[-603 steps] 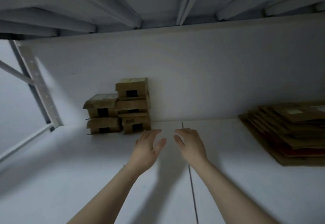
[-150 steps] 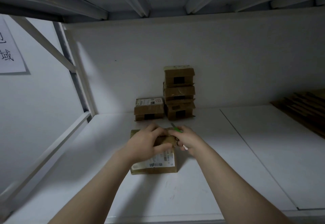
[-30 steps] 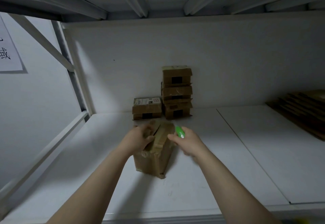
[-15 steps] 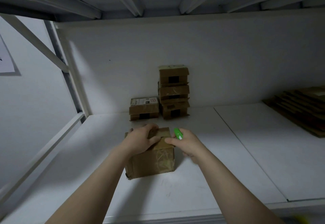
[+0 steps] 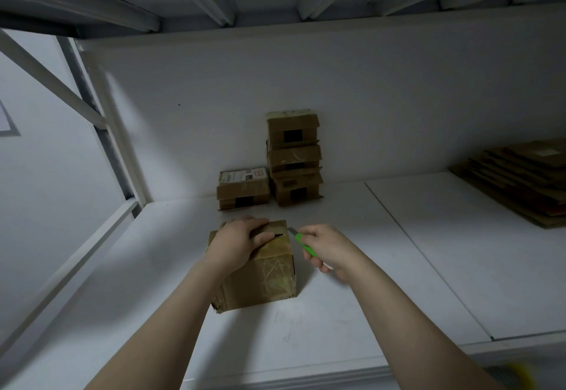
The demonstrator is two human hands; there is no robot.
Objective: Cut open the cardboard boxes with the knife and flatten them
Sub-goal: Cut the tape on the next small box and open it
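Head view, only one I've got. Box (image 5: 260, 270) was tipped up on an edge a second ago; now it sits flat on the white shelf (image 5: 337, 328), dead centre, taped top up. Left hand (image 5: 237, 242) lies palm-down over the top, fingers spread flat, pinning it. Right hand (image 5: 329, 247) is wrapped round the green knife (image 5: 301, 241), which has swung from pointing up to blade out at the box's top edge, 3 o'clock side, beside a dark ragged slit. I read that as the top seam cut starting, nothing flattened on this one yet.

Cardboard is brown, scuffed, corners crushed; glossy wrinkled tape on the near face. Knife is a slim plastic body with a short grey blade.

At 12 o'clock, stack of three boxes (image 5: 294, 157), single labelled box (image 5: 243, 189) touching its left. At 2 o'clock, flattened pile (image 5: 520, 181), thin layered sheets.
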